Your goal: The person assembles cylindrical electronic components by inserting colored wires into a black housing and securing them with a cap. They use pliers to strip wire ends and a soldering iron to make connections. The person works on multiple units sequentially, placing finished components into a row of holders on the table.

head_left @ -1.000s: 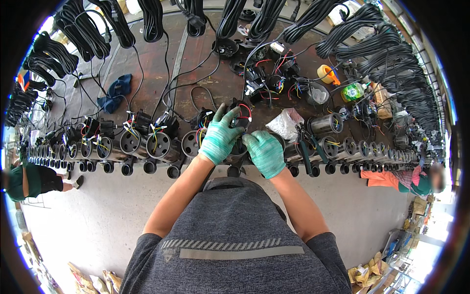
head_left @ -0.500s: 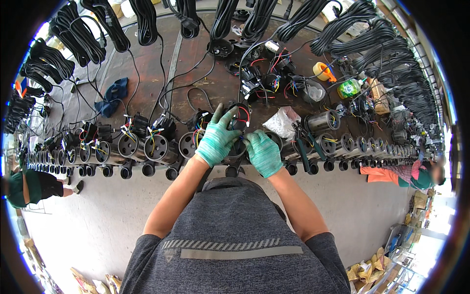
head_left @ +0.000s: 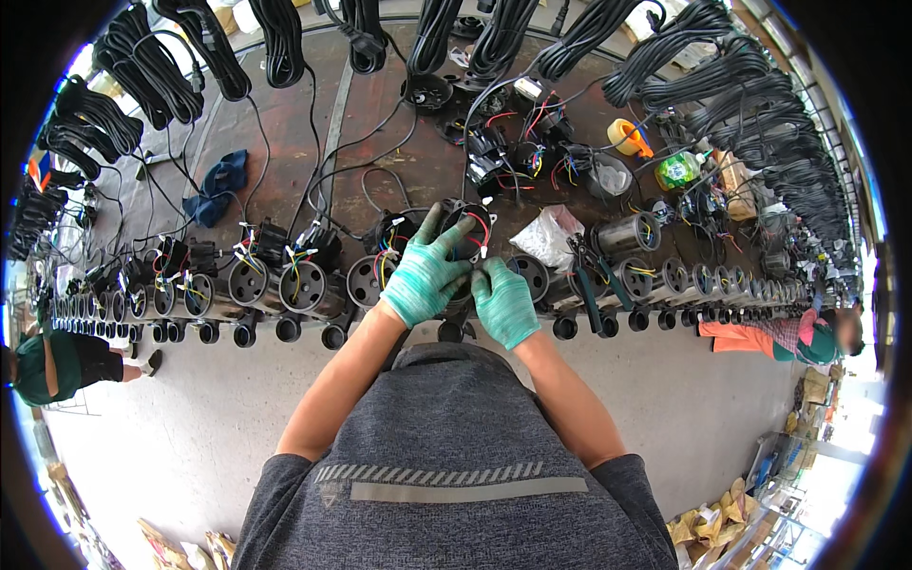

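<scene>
My left hand (head_left: 425, 277), in a green glove, grips a black round motor part (head_left: 462, 211) with its fingers stretched over it. A red wire (head_left: 486, 229) curves along that part and ends in a small white connector (head_left: 484, 253) just above my right fingertips. My right hand (head_left: 504, 301), gloved alike, is pinched closed against the left thumb; whatever lies between its fingers is hidden. Beneath both hands is a metal cylinder of the front row, mostly covered. Open cylinders with holed inner plates (head_left: 363, 282) stand on either side.
Coiled black cables (head_left: 282, 43) hang along the far side. Pliers (head_left: 587, 285) and a bag of white pieces (head_left: 548, 237) lie right of my hands. Beyond are a yellow tape roll (head_left: 624, 138), a green bottle (head_left: 677, 171) and a blue cloth (head_left: 221, 187). Co-workers stand at both sides.
My right hand has drawn slightly closer to the left, its fingers more bunched. The red wire's white connector now shows above the right fingertips. My left hand has barely moved.
</scene>
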`<action>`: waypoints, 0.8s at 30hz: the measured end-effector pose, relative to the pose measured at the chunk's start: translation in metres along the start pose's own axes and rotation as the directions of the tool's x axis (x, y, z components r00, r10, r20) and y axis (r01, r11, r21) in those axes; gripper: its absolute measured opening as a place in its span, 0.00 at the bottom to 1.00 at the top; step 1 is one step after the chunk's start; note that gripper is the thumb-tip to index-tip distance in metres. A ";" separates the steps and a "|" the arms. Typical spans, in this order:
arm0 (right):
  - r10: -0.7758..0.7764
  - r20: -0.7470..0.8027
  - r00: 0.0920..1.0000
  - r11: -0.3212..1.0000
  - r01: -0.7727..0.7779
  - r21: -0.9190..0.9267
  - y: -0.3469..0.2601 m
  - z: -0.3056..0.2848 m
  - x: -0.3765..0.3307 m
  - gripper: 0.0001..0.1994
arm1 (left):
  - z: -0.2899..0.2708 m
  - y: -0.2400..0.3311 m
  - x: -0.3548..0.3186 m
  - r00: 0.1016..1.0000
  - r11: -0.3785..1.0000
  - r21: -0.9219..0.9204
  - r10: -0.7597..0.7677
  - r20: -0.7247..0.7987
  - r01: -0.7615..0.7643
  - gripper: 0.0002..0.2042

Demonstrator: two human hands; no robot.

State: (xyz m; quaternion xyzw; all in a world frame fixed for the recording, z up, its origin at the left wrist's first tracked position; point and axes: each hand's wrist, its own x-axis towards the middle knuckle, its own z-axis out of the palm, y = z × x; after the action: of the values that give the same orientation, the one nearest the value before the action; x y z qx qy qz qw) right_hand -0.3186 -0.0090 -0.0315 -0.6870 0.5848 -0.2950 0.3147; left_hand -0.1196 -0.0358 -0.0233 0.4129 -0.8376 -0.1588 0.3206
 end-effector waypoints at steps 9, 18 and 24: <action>0.027 -0.033 0.999 0.996 -0.024 0.082 0.012 -0.016 -0.001 0.09 | 0.005 -0.004 -0.002 1.000 1.000 -0.023 0.019 0.003 -0.019 0.12; -0.475 0.053 0.878 0.790 0.452 -0.414 -0.002 -0.024 0.002 0.07 | 0.003 -0.003 0.001 1.000 1.000 0.008 0.012 0.001 -0.012 0.11; 0.571 0.458 0.682 0.355 -0.708 0.611 -0.025 -0.016 0.008 0.11 | 0.007 -0.006 -0.001 0.999 1.000 0.015 0.008 -0.039 -0.007 0.12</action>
State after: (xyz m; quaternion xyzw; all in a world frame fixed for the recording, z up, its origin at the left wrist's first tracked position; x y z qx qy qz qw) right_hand -0.3147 -0.0150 -0.0018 -0.2291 0.5992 -0.3029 0.7048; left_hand -0.1205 -0.0383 -0.0323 0.4151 -0.8340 -0.1432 0.3342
